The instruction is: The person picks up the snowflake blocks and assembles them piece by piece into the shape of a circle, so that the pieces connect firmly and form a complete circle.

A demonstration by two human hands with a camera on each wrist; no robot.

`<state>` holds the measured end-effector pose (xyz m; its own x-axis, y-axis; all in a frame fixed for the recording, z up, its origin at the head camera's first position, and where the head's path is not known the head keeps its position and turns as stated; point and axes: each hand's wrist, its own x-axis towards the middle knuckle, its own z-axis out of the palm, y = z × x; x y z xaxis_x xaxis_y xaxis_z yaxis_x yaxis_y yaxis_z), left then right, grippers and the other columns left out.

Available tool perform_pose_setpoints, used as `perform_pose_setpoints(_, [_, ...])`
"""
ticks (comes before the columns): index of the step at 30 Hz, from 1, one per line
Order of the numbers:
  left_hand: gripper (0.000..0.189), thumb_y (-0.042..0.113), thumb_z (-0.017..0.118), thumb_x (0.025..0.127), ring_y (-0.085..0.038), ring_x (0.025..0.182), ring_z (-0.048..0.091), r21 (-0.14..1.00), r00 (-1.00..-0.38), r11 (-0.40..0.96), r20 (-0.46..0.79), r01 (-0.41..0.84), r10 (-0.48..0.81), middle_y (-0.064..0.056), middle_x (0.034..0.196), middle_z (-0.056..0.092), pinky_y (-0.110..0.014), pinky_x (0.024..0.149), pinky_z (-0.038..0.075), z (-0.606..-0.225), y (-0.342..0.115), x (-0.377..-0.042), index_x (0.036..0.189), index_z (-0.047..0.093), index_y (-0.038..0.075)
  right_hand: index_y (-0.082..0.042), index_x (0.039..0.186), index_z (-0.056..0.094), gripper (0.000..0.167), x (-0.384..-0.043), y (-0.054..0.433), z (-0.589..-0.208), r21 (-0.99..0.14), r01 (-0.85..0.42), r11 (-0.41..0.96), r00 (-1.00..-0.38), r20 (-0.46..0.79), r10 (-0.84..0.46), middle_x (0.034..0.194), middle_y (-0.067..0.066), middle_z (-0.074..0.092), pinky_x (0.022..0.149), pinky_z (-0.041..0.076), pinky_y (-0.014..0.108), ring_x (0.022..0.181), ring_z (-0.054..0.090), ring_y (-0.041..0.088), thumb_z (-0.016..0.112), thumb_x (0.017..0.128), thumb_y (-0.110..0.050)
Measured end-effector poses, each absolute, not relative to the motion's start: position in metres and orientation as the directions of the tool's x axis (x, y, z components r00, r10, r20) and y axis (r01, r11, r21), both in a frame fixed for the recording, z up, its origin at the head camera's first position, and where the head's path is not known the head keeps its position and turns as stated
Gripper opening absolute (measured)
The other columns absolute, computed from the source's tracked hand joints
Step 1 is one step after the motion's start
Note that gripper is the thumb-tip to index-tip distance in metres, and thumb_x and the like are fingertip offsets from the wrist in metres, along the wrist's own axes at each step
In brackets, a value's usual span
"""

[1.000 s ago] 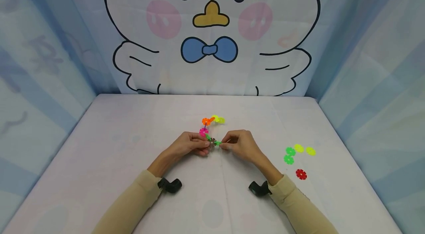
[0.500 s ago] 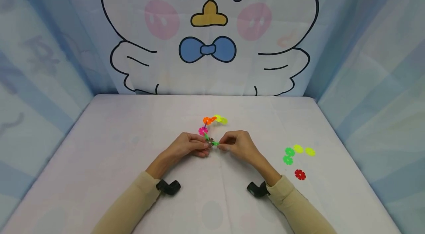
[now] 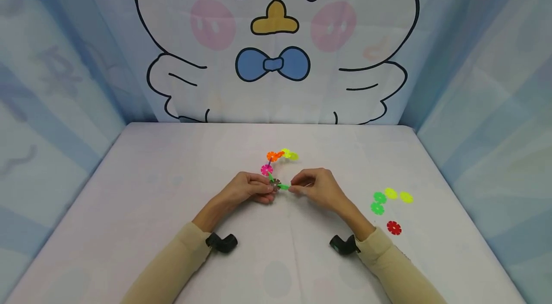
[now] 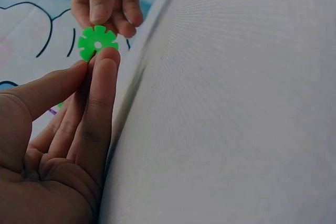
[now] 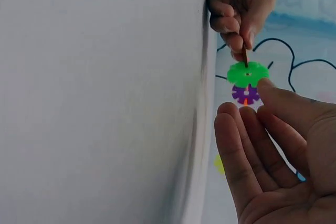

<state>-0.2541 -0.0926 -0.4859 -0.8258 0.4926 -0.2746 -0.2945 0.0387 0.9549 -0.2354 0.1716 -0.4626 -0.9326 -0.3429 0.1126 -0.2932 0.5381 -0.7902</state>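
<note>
A chain of interlocking notched plastic discs curves over the table. Its far end has yellow discs (image 3: 293,156) and orange discs (image 3: 271,156), then a purple disc (image 5: 245,94) and a pink disc (image 3: 266,169). At the near end my left hand (image 3: 247,187) pinches a brown disc (image 3: 276,184) between thumb and fingers. A green disc (image 4: 98,43) joins the brown one on the right. My right hand (image 3: 316,189) is at this green disc's outer edge, thumb and fingertips parted in the right wrist view; whether they touch it is unclear.
On the right of the white table (image 3: 151,246) lie loose discs: two green discs (image 3: 377,208), two yellow discs (image 3: 406,197) and a red disc (image 3: 394,228). A printed cloth (image 3: 276,98) hangs behind the table.
My right hand has shifted slightly right, and its fingertips are farther from the brown disc. More of the green disc shows. My left hand keeps its hold on the brown disc.
</note>
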Motion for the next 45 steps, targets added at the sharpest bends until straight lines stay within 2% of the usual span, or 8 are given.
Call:
perform_pose_setpoints(9, [0.024,0.005,0.074,0.098,-0.013,0.081,0.08,0.955,-0.822,0.038,-0.274,-0.295,0.499,-0.009,0.097,0.083,-0.029,0.079,0.068,-0.488,-0.095,-0.254,0.118,0.068,-0.007,-0.001,0.106,0.078,0.018,-0.236,0.231,-0.455,-0.796,-0.201,0.57,-0.959,0.042,-0.279,0.091,0.013,0.081,0.068,0.065,0.025,0.078,0.077,0.02,0.075,0.1,-0.018])
perform_pose_setpoints(15, [0.024,0.007,0.075,0.098,-0.014,0.082,0.08,0.951,-0.826,0.041,-0.286,-0.306,0.486,-0.01,0.099,0.083,-0.029,0.079,0.068,-0.488,-0.094,-0.255,0.118,0.069,-0.006,0.0,0.11,0.078,0.022,-0.23,0.279,-0.447,-0.756,-0.156,0.636,-0.98,0.037,-0.196,0.097,0.015,0.082,0.071,0.066,0.026,0.08,0.078,0.021,0.072,0.102,-0.02])
perform_pose_setpoints(23, [0.024,0.006,0.074,0.099,-0.014,0.083,0.08,0.951,-0.821,0.044,-0.286,-0.305,0.494,-0.011,0.101,0.083,-0.029,0.08,0.068,-0.486,-0.094,-0.255,0.118,0.068,-0.006,0.0,0.111,0.078,0.03,-0.223,0.33,-0.44,-0.683,-0.129,0.718,-0.991,0.057,-0.124,0.092,0.016,0.08,0.065,0.062,0.026,0.071,0.072,0.019,0.07,0.104,-0.028])
perform_pose_setpoints(30, [0.025,0.007,0.074,0.099,-0.014,0.083,0.08,0.952,-0.82,0.055,-0.288,-0.301,0.494,-0.011,0.101,0.083,-0.029,0.08,0.068,-0.485,-0.095,-0.255,0.12,0.069,-0.006,-0.002,0.116,0.077,0.037,-0.216,0.381,-0.437,-0.556,-0.039,0.83,-0.999,0.003,-0.045,0.088,0.011,0.078,0.057,0.051,0.024,0.07,0.066,0.012,0.073,0.102,-0.036])
perform_pose_setpoints(35, [0.026,0.008,0.074,0.099,-0.014,0.083,0.08,0.953,-0.813,0.062,-0.286,-0.297,0.507,-0.01,0.099,0.083,-0.029,0.082,0.068,-0.486,-0.094,-0.254,0.12,0.069,-0.006,0.002,0.12,0.074,0.046,-0.205,0.414,-0.44,-0.495,0.015,0.869,-0.998,-0.054,-0.013,0.098,0.012,0.076,0.057,0.052,0.024,0.072,0.062,0.012,0.076,0.099,-0.039])
perform_pose_setpoints(40, [0.024,0.007,0.074,0.099,-0.014,0.082,0.08,0.955,-0.819,0.049,-0.275,-0.291,0.503,-0.009,0.097,0.083,-0.029,0.08,0.068,-0.486,-0.095,-0.254,0.119,0.068,-0.006,0.004,0.123,0.073,0.054,-0.199,0.431,-0.441,-0.437,0.034,0.899,-0.992,-0.127,-0.025,0.097,0.009,0.071,0.06,0.05,0.023,0.078,0.062,0.012,0.083,0.092,-0.038])
perform_pose_setpoints(45, [0.02,0.005,0.073,0.099,-0.014,0.082,0.08,0.954,-0.819,0.037,-0.276,-0.299,0.502,-0.008,0.095,0.083,-0.029,0.08,0.068,-0.486,-0.094,-0.255,0.116,0.069,-0.005,0.005,0.12,0.075,0.048,-0.197,0.435,-0.442,-0.427,0.017,0.904,-0.988,-0.144,-0.049,0.098,0.011,0.072,0.06,0.047,0.023,0.08,0.063,0.015,0.084,0.091,-0.032])
